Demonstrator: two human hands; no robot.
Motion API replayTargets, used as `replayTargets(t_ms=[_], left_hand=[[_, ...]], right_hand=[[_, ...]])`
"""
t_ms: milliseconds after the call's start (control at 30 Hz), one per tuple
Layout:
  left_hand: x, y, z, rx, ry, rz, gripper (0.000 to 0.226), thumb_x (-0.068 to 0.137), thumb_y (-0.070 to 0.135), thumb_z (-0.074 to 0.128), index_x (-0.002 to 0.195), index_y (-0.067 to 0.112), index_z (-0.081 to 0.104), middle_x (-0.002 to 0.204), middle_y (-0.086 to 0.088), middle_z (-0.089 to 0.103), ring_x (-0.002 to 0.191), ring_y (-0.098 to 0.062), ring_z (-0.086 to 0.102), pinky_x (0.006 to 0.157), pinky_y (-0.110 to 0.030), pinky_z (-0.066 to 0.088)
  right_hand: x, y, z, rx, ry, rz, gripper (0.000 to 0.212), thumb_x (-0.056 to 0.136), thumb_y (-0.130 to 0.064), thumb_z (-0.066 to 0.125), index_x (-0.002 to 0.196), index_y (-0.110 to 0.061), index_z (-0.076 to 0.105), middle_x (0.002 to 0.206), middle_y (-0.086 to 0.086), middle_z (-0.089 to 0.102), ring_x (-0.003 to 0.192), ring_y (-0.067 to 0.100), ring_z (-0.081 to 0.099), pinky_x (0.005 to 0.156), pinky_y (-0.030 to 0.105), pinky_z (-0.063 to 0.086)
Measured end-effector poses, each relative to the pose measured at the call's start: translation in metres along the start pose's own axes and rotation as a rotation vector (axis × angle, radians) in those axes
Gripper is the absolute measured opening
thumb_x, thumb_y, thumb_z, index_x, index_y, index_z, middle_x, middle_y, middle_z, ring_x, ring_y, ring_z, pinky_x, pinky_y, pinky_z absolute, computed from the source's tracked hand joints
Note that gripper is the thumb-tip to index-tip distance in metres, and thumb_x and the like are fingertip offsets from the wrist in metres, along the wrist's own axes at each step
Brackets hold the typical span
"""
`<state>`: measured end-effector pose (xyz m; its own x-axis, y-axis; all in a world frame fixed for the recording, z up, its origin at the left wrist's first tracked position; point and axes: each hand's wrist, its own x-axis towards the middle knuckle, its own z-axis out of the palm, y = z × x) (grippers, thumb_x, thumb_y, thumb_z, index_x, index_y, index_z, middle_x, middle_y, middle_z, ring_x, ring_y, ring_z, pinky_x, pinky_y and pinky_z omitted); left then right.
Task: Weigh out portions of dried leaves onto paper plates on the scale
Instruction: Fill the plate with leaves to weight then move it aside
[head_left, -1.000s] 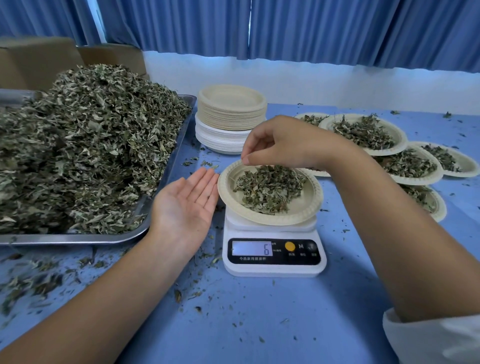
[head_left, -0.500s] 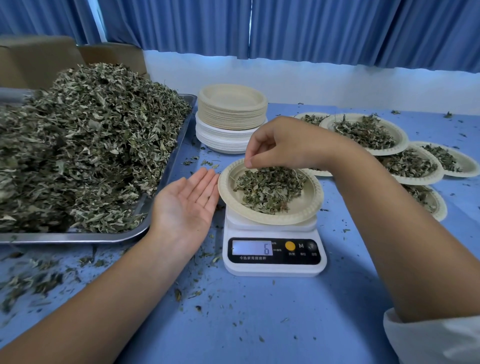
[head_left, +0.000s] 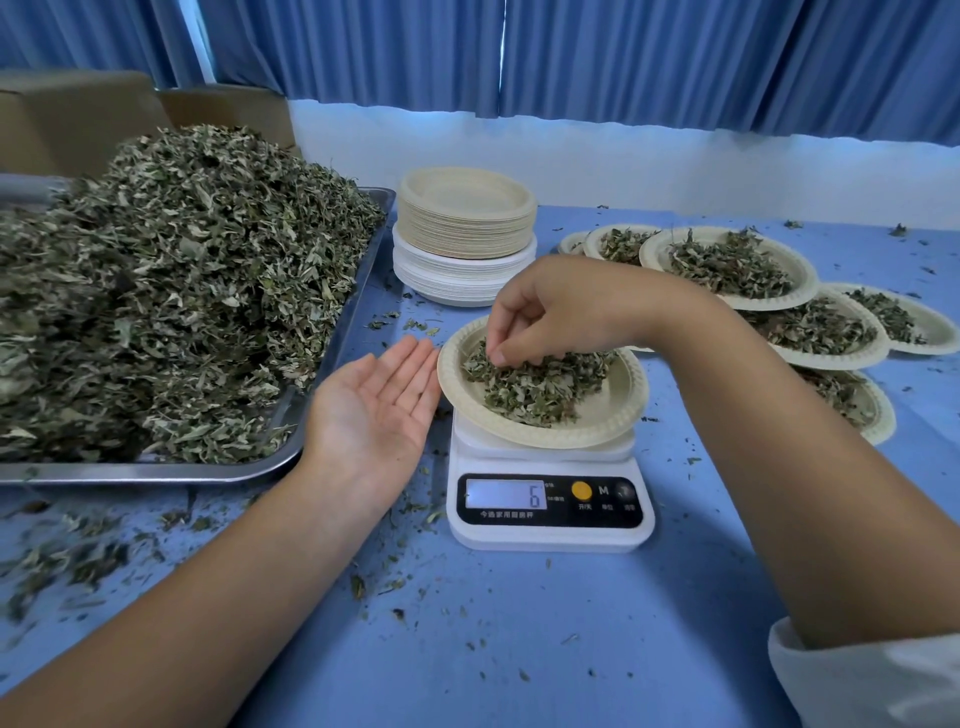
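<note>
A white digital scale (head_left: 550, 506) stands on the blue table and its display reads 6. A beige paper plate (head_left: 597, 421) rests on it with a small heap of dried leaves (head_left: 535, 387). My right hand (head_left: 561, 312) reaches down over the plate's far left side, its fingertips pinched into the leaves there. My left hand (head_left: 374, 410) lies palm up, flat and empty, just left of the plate, fingertips near its rim. A big pile of dried leaves (head_left: 171, 291) fills a metal tray (head_left: 332, 353) on the left.
A stack of unused paper plates (head_left: 465, 234) stands behind the scale. Several filled plates (head_left: 737, 265) overlap on the right. Loose leaf crumbs litter the blue table (head_left: 519, 649). Cardboard boxes (head_left: 78, 119) sit behind the tray, blue curtains beyond.
My right hand has lowered from above the plate's rim until its fingertips are in the leaves. The left hand has stayed palm up; the scale still reads 6.
</note>
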<state>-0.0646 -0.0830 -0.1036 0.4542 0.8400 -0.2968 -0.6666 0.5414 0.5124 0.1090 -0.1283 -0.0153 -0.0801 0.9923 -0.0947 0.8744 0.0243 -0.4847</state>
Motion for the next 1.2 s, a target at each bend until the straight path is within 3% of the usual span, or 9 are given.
replayTargets(t_ms=[233, 433, 567, 667, 767, 967, 1200], left_hand=[[0.001, 0.0, -0.001, 0.009, -0.005, -0.008, 0.038, 0.102, 0.022, 0.034, 0.111, -0.003, 0.061, 0.112, -0.016, 0.068, 0.109, -0.025, 0.063, 0.097, -0.036, 0.049], [0.001, 0.0, -0.002, 0.007, -0.023, -0.011, 0.038, 0.101, 0.022, 0.034, 0.112, -0.003, 0.061, 0.113, -0.016, 0.068, 0.108, -0.024, 0.063, 0.096, -0.035, 0.05], [0.004, -0.001, -0.001, 0.01, -0.017, -0.005, 0.037, 0.102, 0.022, 0.033, 0.109, -0.002, 0.061, 0.113, -0.015, 0.067, 0.108, -0.024, 0.063, 0.097, -0.035, 0.049], [0.006, -0.002, 0.0, 0.02, -0.009, -0.005, 0.038, 0.102, 0.022, 0.033, 0.11, -0.003, 0.06, 0.113, -0.015, 0.066, 0.108, -0.024, 0.062, 0.096, -0.034, 0.049], [0.009, -0.002, 0.0, 0.02, 0.009, -0.008, 0.038, 0.102, 0.022, 0.032, 0.108, -0.002, 0.06, 0.114, -0.015, 0.065, 0.108, -0.025, 0.061, 0.096, -0.033, 0.048], [0.011, 0.0, -0.001, -0.029, 0.024, -0.008, 0.036, 0.102, 0.021, 0.034, 0.103, -0.003, 0.062, 0.111, -0.016, 0.065, 0.113, -0.026, 0.059, 0.098, -0.033, 0.046], [0.012, 0.002, 0.0, -0.051, 0.02, 0.0, 0.037, 0.101, 0.018, 0.039, 0.124, -0.006, 0.056, 0.123, -0.019, 0.061, 0.116, -0.026, 0.058, 0.094, -0.032, 0.047]], right_hand=[[0.004, -0.003, 0.009, 0.002, -0.008, 0.014, 0.006, 0.086, -0.028, 0.068, 0.087, -0.025, 0.073, 0.087, -0.003, 0.074, 0.079, 0.009, 0.067, 0.085, 0.032, 0.053], [0.002, -0.007, 0.007, 0.182, 0.125, -0.019, 0.008, 0.089, -0.023, 0.065, 0.087, -0.018, 0.07, 0.08, -0.006, 0.074, 0.062, -0.002, 0.057, 0.059, 0.013, 0.046], [0.005, -0.009, 0.009, 0.225, 0.218, -0.055, 0.008, 0.089, -0.022, 0.065, 0.086, -0.016, 0.07, 0.077, -0.005, 0.073, 0.059, 0.001, 0.054, 0.057, 0.017, 0.044], [0.011, -0.012, 0.014, 0.231, 0.245, -0.089, 0.008, 0.089, -0.018, 0.065, 0.087, -0.013, 0.071, 0.073, -0.004, 0.07, 0.05, -0.005, 0.05, 0.049, 0.008, 0.037], [0.026, -0.021, 0.018, 0.174, 0.224, -0.104, 0.007, 0.088, -0.014, 0.065, 0.087, -0.012, 0.072, 0.072, -0.006, 0.068, 0.051, -0.008, 0.052, 0.05, 0.005, 0.037], [0.067, -0.061, 0.027, -0.046, 0.081, -0.223, 0.01, 0.086, -0.009, 0.062, 0.087, -0.012, 0.072, 0.076, -0.006, 0.07, 0.065, -0.002, 0.059, 0.069, 0.013, 0.047], [0.099, -0.086, 0.051, -0.22, 0.004, -0.296, 0.009, 0.086, -0.01, 0.064, 0.09, -0.011, 0.072, 0.073, -0.011, 0.065, 0.059, -0.01, 0.055, 0.06, 0.003, 0.038]])
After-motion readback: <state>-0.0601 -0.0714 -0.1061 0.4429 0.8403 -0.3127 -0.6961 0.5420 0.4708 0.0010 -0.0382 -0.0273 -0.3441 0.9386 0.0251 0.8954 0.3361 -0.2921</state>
